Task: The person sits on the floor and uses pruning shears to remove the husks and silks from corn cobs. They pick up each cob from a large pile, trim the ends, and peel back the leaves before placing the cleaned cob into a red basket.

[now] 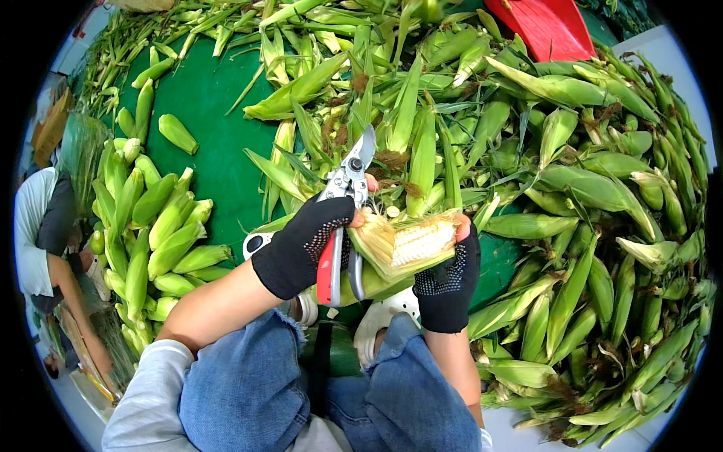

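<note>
My left hand point(308, 246), in a black fingerless glove with grip dots, holds a pair of pruning shears point(357, 164). Their blades point away from me, and a red handle shows below the palm. The thumb of the same hand presses on the peeled-back husk of an ear of corn point(425, 240). White kernels are exposed along part of this ear, while green husk still wraps its underside. My right hand point(449, 282), gloved alike, grips the ear's right end. Both hands are above my knees; some fingers are hidden behind the ear.
Unhusked corn point(587, 192) heaps up on the right and ahead. Trimmed ears point(152, 231) are piled at left on a green mat point(214, 107). A red plastic scoop point(545, 28) lies at the far right. Another person point(42, 226) is at the left edge.
</note>
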Demonstrator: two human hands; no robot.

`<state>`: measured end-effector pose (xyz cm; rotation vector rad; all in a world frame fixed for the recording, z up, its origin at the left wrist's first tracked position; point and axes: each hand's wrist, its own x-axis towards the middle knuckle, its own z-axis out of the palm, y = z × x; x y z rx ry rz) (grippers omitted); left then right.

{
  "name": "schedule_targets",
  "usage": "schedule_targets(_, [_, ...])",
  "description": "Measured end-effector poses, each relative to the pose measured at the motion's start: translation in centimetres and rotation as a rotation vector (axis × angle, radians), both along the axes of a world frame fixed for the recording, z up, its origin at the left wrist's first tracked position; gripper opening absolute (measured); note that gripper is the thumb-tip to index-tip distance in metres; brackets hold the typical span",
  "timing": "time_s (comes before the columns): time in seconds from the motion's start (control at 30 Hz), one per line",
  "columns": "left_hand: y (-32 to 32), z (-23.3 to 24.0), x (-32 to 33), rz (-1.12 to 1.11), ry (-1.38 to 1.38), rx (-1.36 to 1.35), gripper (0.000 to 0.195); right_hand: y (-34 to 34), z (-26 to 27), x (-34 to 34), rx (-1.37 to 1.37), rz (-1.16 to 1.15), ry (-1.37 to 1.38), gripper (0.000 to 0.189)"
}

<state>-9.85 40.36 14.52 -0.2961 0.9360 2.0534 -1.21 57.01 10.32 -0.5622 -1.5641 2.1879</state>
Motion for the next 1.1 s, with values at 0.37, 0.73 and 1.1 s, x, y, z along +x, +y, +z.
schedule_targets(0.37, [0.4, -0.2, 0.0, 0.015, -0.028, -0.027, 0.037, -2.4, 0.3, -0.5, -0.130, 0.120, 0.080, 0.099])
schedule_targets(0.73, [0.9, 4.5, -1.6, -0.278, 0.300, -0.154, 0.042, -1.9, -1.5, -0.3, 0.428, 0.293, -0.101, 0.090])
schedule_targets(1.1, [-2.1, -4.6, 2.0, -0.755, 0.475, -0.221, 0.089, 1.5, -0.6, -0.2, -0.440, 0.018, -0.051, 0.043])
